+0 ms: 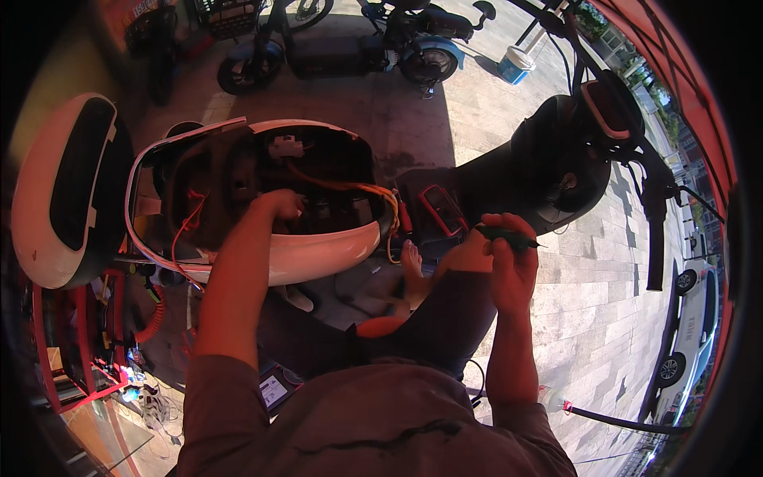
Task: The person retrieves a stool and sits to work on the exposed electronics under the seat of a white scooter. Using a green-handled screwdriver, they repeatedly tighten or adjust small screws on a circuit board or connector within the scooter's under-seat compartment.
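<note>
1. The left hand [280, 205] reaches into the open white plastic scooter body [318, 254], fingers curled among orange wires [350, 188]; what it grips cannot be told.
2. The right hand [509, 254] is closed on a slim dark screwdriver [509, 234], held clear.
3. A tug may loosen wires.
4. A light-blue bucket [515, 63] stands far off.

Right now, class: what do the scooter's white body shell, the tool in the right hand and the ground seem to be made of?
White body shell: likely moulded plastic, glossy; smooth curved surface with a soft sheen.
Tool in the right hand: dark grip, probably plastic or rubber, with a thin tip that may be metal; too small to confirm.
Ground: stone or concrete pavers, matt grey, with visible joints.
</note>
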Demonstrator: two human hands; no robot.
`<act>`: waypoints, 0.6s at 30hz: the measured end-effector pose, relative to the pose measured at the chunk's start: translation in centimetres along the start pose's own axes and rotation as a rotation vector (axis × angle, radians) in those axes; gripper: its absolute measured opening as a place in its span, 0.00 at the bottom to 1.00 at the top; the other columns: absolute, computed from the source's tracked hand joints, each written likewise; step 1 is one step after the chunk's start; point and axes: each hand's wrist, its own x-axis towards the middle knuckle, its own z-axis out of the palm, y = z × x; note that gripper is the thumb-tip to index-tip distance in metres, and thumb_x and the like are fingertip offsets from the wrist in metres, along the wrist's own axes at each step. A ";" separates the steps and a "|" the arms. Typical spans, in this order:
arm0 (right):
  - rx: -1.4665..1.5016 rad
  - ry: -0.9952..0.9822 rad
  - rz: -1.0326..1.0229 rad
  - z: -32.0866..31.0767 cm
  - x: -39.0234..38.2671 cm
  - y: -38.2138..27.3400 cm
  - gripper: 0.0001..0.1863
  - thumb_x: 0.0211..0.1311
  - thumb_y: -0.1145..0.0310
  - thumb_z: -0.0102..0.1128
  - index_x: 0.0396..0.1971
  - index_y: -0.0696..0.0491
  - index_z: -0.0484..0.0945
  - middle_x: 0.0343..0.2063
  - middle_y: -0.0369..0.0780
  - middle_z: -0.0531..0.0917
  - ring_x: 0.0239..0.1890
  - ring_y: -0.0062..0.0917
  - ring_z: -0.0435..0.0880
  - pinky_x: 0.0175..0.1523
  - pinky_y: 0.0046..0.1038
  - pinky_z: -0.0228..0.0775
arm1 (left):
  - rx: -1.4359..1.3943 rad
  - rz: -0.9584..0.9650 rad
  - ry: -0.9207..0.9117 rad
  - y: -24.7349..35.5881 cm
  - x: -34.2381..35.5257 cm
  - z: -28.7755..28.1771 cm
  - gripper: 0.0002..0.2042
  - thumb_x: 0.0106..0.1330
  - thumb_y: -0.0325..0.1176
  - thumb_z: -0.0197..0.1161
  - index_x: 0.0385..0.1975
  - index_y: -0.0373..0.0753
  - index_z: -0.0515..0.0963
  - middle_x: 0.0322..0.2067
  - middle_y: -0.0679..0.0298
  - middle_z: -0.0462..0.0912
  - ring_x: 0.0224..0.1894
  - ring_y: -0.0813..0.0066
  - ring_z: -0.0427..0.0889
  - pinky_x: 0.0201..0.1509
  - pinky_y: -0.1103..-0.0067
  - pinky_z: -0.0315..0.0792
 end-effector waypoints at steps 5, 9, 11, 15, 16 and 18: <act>0.206 -0.042 0.176 2.0 2.0 1.3 0.19 0.75 0.77 0.54 0.63 0.60 0.71 0.57 0.46 0.83 0.47 0.23 0.85 0.54 0.28 0.80 | -0.380 -0.273 -0.157 1.2 -1.1 -1.0 0.13 0.60 0.26 0.72 0.44 0.32 0.85 0.38 0.52 0.89 0.34 0.59 0.91 0.37 0.67 0.89; 0.256 -0.093 0.369 4.2 4.4 4.1 0.18 0.73 0.81 0.51 0.60 0.62 0.72 0.54 0.45 0.84 0.43 0.22 0.87 0.50 0.25 0.83 | -0.534 -0.269 -0.148 2.7 -3.2 -0.9 0.13 0.62 0.26 0.70 0.46 0.34 0.84 0.35 0.55 0.88 0.34 0.63 0.91 0.36 0.67 0.89; 0.290 -0.183 0.532 6.7 5.4 6.3 0.17 0.75 0.76 0.55 0.60 0.58 0.72 0.55 0.44 0.84 0.44 0.22 0.86 0.51 0.26 0.82 | -0.581 -0.265 -0.130 3.1 -4.1 -0.8 0.08 0.68 0.28 0.66 0.44 0.36 0.85 0.37 0.56 0.88 0.29 0.67 0.90 0.30 0.71 0.87; 0.488 -0.221 0.714 13.9 6.3 11.2 0.15 0.75 0.75 0.58 0.58 0.55 0.74 0.55 0.43 0.83 0.46 0.24 0.87 0.52 0.28 0.83 | -0.349 -0.095 -0.127 3.5 -5.3 -1.2 0.11 0.71 0.34 0.64 0.48 0.41 0.85 0.44 0.55 0.89 0.44 0.60 0.89 0.48 0.67 0.83; 0.529 -0.229 0.751 15.7 6.5 12.5 0.15 0.75 0.75 0.58 0.58 0.55 0.74 0.55 0.43 0.83 0.46 0.25 0.87 0.52 0.28 0.83 | -0.249 -0.006 -0.098 3.6 -5.6 -1.2 0.11 0.71 0.35 0.63 0.48 0.40 0.85 0.44 0.55 0.89 0.46 0.58 0.88 0.50 0.66 0.81; 0.599 -0.233 0.860 19.0 6.7 14.8 0.16 0.75 0.75 0.58 0.59 0.55 0.74 0.54 0.43 0.83 0.47 0.26 0.87 0.53 0.29 0.84 | -0.167 0.059 -0.090 3.7 -6.1 -1.2 0.11 0.71 0.36 0.63 0.48 0.40 0.85 0.44 0.54 0.88 0.50 0.54 0.86 0.53 0.65 0.77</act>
